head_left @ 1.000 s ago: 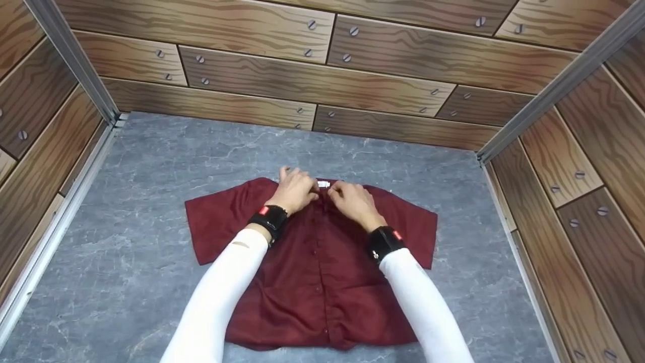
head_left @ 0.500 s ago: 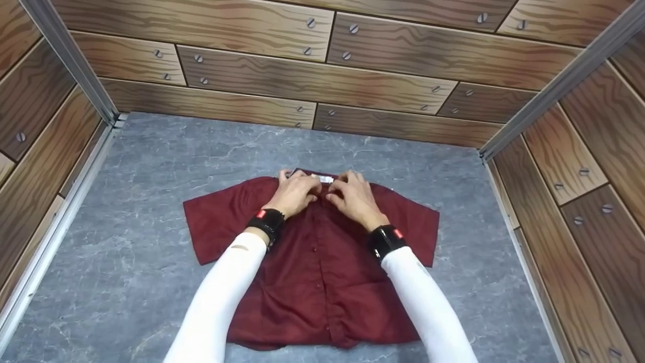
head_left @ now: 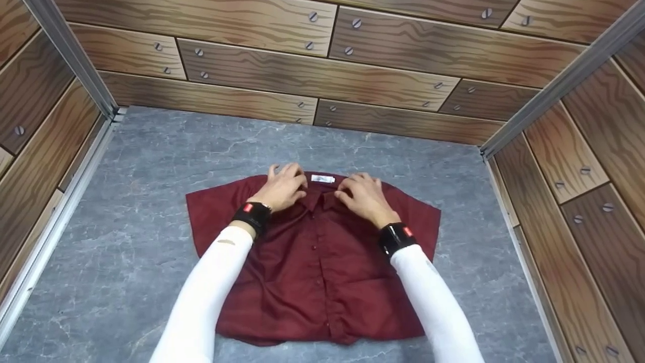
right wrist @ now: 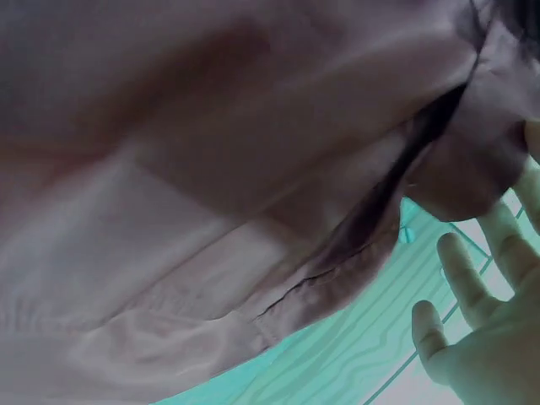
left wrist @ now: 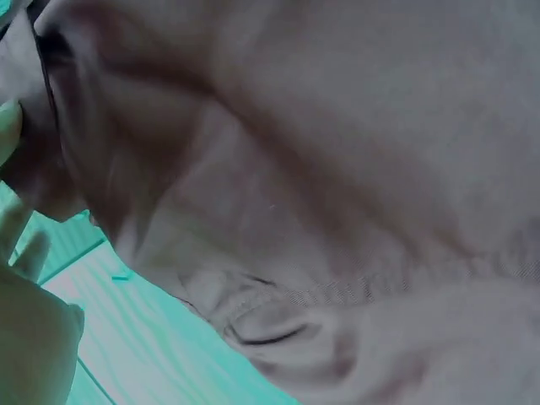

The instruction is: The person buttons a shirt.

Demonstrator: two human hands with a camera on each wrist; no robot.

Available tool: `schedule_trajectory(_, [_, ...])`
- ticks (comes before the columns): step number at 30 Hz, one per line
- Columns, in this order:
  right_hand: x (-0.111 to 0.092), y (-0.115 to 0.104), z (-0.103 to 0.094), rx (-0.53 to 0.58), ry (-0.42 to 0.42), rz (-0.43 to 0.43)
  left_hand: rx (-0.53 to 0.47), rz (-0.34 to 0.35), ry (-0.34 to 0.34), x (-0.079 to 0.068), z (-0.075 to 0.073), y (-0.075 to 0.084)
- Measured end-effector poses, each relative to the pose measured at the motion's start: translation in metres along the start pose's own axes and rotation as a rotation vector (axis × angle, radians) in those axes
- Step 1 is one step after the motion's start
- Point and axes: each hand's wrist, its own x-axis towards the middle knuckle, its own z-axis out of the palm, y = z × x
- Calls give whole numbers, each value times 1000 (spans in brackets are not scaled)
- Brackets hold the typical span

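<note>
A dark red short-sleeved shirt (head_left: 287, 282) lies flat, front side up, with its buttoned placket running down the middle. A white label (head_left: 322, 178) shows inside the neck. My left hand (head_left: 282, 189) pinches the left part of the collar; in the left wrist view the thumb lies on the collar flap (left wrist: 34, 160), with fingers behind it. On the other side of the label, my right hand (head_left: 365, 196) pinches the right collar part. The right wrist view shows that collar flap (right wrist: 464, 181) between thumb and fingers, the other fingers spread.
The shirt rests on a grey marbled surface (head_left: 126, 252). Wood-patterned panels (head_left: 262, 65) stand at the back and both sides, joined by metal corner rails (head_left: 549, 96). Black bands (head_left: 252, 217) circle both wrists over white sleeves.
Both hands have moved apart along the collar, left hand leftward and right hand rightward. The collar points and more of the label now show between them.
</note>
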Motion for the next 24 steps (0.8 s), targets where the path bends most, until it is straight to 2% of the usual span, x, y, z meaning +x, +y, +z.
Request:
schedule_trajectory(4, [3, 1, 1, 52, 59, 65, -20, -85, 95, 4, 5, 0])
schedule_trajectory(8, [10, -2, 9, 78, 117, 168, -74, -156, 144, 7, 13, 3])
schedule_trajectory(11, [14, -3, 17, 96, 134, 214, -86, -190, 123, 4, 18, 5])
schedule_trajectory(17, [8, 2, 17, 155, 178, 194, -85, -280, 15, -19, 18, 6])
schedule_trajectory(20, [-5, 9, 11, 114, 99, 233, -69, -352, -58, -38, 12, 0])
schedule_trajectory(24, [-28, 20, 5, 58, -123, 347, -48, -464, -143, -63, 4, -17])
